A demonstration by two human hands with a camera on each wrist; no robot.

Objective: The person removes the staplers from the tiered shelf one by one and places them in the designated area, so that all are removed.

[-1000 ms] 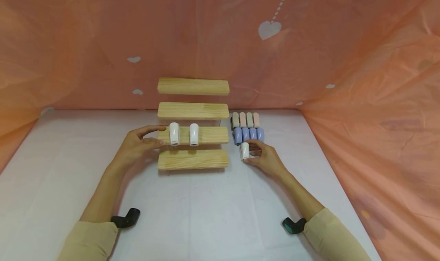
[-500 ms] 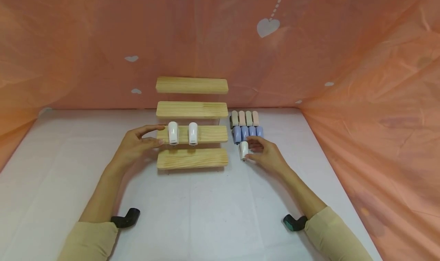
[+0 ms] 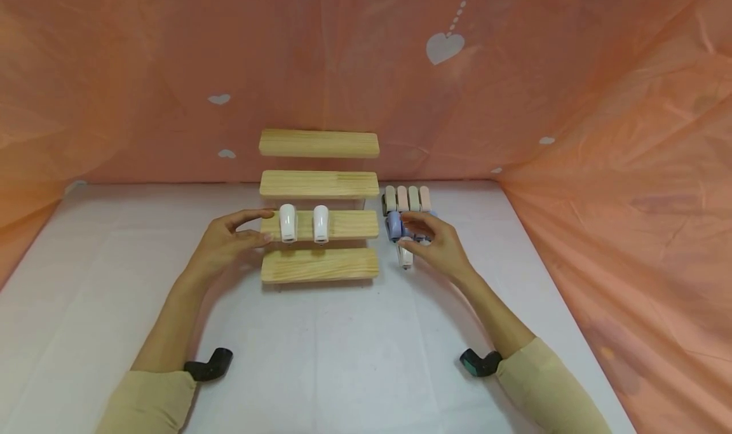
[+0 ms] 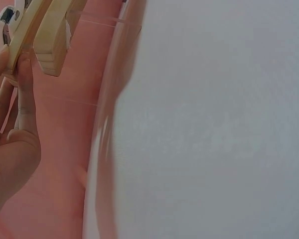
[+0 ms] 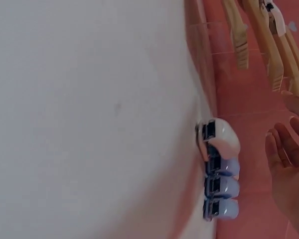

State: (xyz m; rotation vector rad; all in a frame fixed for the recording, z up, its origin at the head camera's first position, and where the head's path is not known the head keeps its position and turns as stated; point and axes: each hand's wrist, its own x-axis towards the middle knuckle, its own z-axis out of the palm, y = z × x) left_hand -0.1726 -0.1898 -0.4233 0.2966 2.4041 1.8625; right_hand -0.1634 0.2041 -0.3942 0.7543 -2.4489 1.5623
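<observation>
My left hand [image 3: 225,240] pinches the left end of a wooden shelf board [image 3: 349,225], thumb on one face and fingers on the other, as the left wrist view shows. On that board two white mini staplers [image 3: 288,223] stand side by side. My right hand [image 3: 443,246] hovers over the small staplers to the right of the shelf, fingers parted and holding nothing. Below it a white mini stapler [image 5: 224,139] stands on the table, partly covered by the thumb in the head view. Behind that stapler is a row of blue mini staplers [image 5: 228,187], partly hidden by the hand.
Further wooden boards [image 3: 319,143] rise like steps above and below the gripped one. A back row of beige and pink mini staplers [image 3: 403,199] stands behind the blue ones. White cloth covers the table [image 3: 366,358]; an orange curtain [image 3: 171,59] hangs behind and beside it.
My right hand has let go of the white mini stapler and risen off it, leaving it in front of the blue row. The left hand keeps its grip on the board.
</observation>
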